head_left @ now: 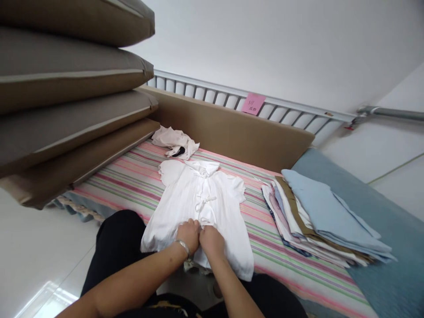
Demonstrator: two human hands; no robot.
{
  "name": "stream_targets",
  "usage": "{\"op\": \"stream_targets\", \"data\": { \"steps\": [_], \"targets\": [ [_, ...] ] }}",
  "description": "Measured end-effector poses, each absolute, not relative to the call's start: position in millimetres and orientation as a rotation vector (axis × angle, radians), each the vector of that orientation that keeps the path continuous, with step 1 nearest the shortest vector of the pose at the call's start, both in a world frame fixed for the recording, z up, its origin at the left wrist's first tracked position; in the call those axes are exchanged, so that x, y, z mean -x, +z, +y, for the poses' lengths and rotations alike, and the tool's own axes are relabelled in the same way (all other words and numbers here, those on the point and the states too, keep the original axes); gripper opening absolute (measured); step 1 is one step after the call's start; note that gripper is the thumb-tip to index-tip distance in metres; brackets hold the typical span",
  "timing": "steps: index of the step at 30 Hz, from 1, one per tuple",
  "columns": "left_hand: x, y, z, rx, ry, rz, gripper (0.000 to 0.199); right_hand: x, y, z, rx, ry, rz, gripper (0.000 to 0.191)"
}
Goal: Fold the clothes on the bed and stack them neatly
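Observation:
A white short-sleeved blouse (pixel 185 194) lies spread out before me, its collar pointing away and its lower edge near my lap. Small tied bows run down the middle of its front. My left hand (pixel 188 234), with a silver bangle at the wrist, is closed on the front of the blouse near the lower bow. Right beside it, my right hand (pixel 212 240) is closed on the same part, knuckles up. The two hands nearly touch, and the fingertips are hidden beneath them.
A striped cloth (pixel 132 176) covers the surface. At the right is a stack of folded clothes (pixel 324 212), light blue on top. A crumpled pale garment (pixel 175 141) lies at the back. Large brown cushions (pixel 76 84) are piled at left. A brown panel (pixel 232 132) stands before a radiator (pixel 202 93).

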State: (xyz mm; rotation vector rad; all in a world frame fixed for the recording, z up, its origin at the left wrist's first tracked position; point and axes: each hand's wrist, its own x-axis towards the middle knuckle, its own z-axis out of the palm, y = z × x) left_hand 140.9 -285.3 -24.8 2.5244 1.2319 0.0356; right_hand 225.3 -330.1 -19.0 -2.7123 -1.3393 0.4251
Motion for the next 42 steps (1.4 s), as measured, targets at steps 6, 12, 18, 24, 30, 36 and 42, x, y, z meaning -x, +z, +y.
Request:
{"op": "stream_targets", "data": {
  "steps": [6,12,18,24,30,36,42],
  "targets": [
    [-135.6,-20.1,-273.1,-2.462,-0.006,1.222,0.026,-238.4,-20.0,-333.0,2.578,0.437,-1.255,0.024],
    [-123.9,2.0,-252.7,-2.410,0.025,1.144,0.019,-249.5,-24.3,-328.5,2.451,0.552,-1.217,0.017],
    [-128.1,27.6,-255.3,-2.441,0.186,1.102,0.017,-249.2,-17.7,-328.4,2.408,0.541,-1.254,0.015],
    [-129.1,17.8,-268.2,-2.535,0.304,0.900,0.015,-238.2,-19.7,-337.3,2.359,0.564,-1.337,0.023],
    [-118.8,-19.2,-263.6,-2.497,0.165,0.847,0.016,-231.9,-38.7,-352.9,2.192,0.977,-1.448,0.017],
    [-105.8,-35.9,-251.2,-2.294,-0.071,0.684,0.021,-251.3,-21.2,-373.7,1.996,1.436,-1.294,0.024],
    [-108.4,-12.4,-206.6,-1.541,-0.428,0.335,0.049,-287.4,36.5,-336.0,1.588,1.201,-0.736,0.037]
  ]
}}
